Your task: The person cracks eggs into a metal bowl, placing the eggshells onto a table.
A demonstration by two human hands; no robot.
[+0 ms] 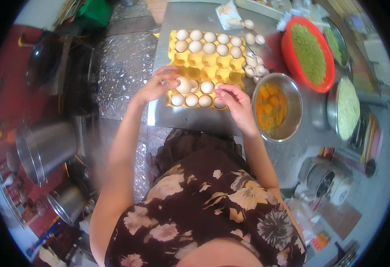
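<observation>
A yellow egg tray (203,60) lies on the steel table, with eggs in its far and near rows and bare cups across the middle. Between the thumb and fingers of my left hand (156,86) is a pale egg (183,85), held over the tray's near left part. My right hand (238,101) is at the near right of the tray, its fingertips by an egg (218,102) in the last row; whether they grip one is unclear. Just right of that hand stands a steel bowl (294,108) containing cracked eggs with orange yolks (271,105).
Several empty eggshells (255,65) lie between tray and bowl. Farther right are a red basin (328,71) of chopped greens and a metal bowl (331,111) of pale green shreds. The steel table's (195,118) near edge runs before my body. Pots (48,150) stand at left.
</observation>
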